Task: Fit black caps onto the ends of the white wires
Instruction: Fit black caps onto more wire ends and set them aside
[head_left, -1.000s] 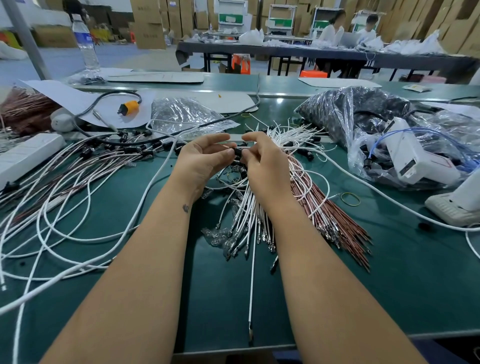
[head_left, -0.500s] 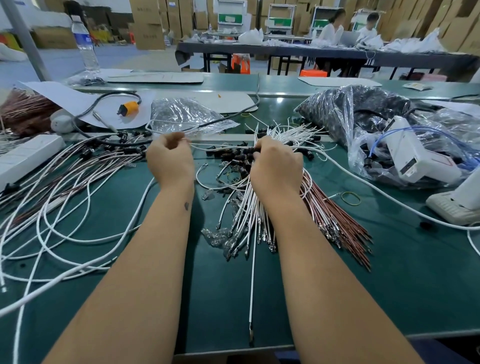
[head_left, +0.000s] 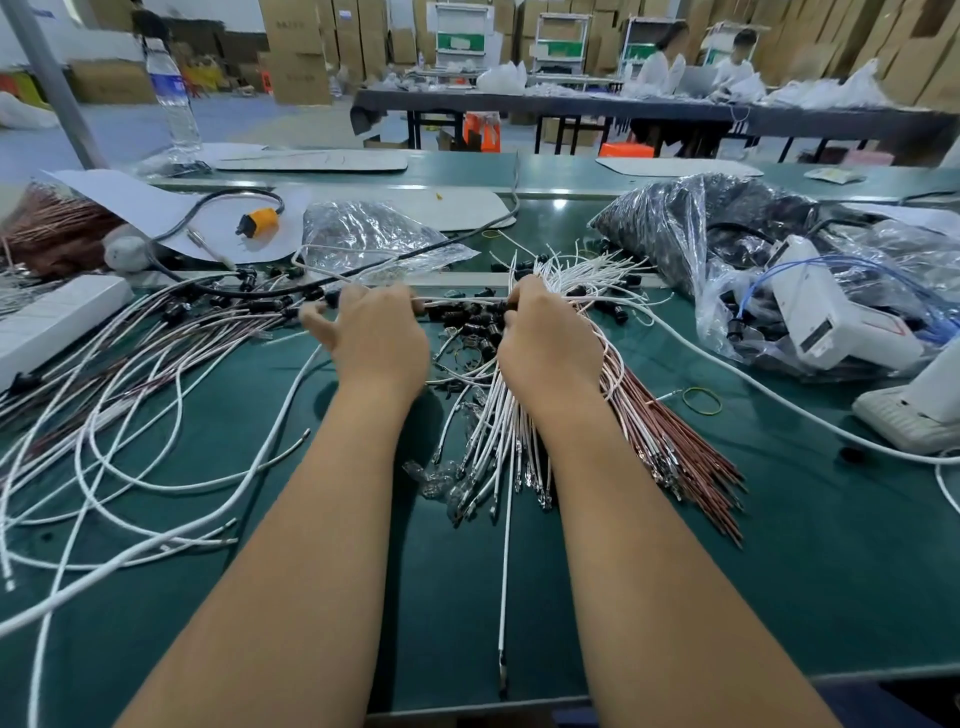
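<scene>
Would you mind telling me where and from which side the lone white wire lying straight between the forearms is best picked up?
I would pinch the lone white wire at its bare middle stretch, coming straight down from above. It lies flat and straight on the green table, apart from the bundle there, so nothing tangles, whereas its far end runs into the pile.
</scene>
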